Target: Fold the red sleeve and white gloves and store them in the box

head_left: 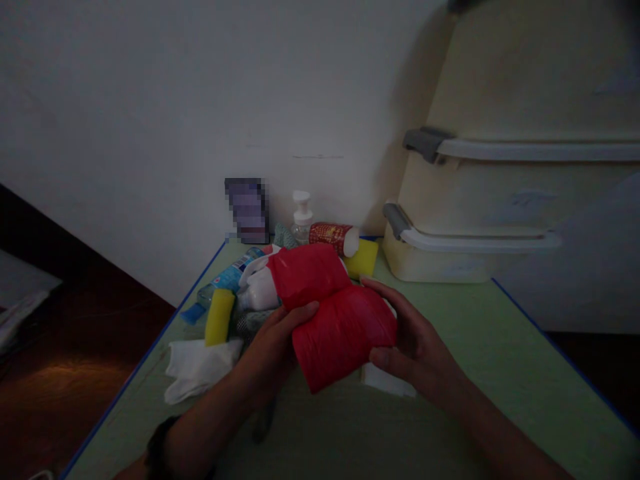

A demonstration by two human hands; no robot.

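Note:
Both my hands hold a red roll [345,337] with a wrinkled, plastic-like surface, raised above the table. My left hand [280,337] grips its left side, thumb lying on top. On the right end my right hand [407,340] closes around it, thumb in front and fingers behind. Directly behind is a second red roll [310,273] of the same look; I cannot tell whether the two are joined. White cloth or gloves [203,367] and a yellow sponge [220,317] lie left of my left hand. A white flat piece [390,381] is partly hidden under my right hand.
At the back stand a white pump bottle [302,217], a red patterned tube [330,235] and another yellow sponge [364,259]. A blue-labelled bottle [230,275] lies left, a blurred screen [249,210] leans on the wall. Stacked cream bins [450,257] occupy the back right.

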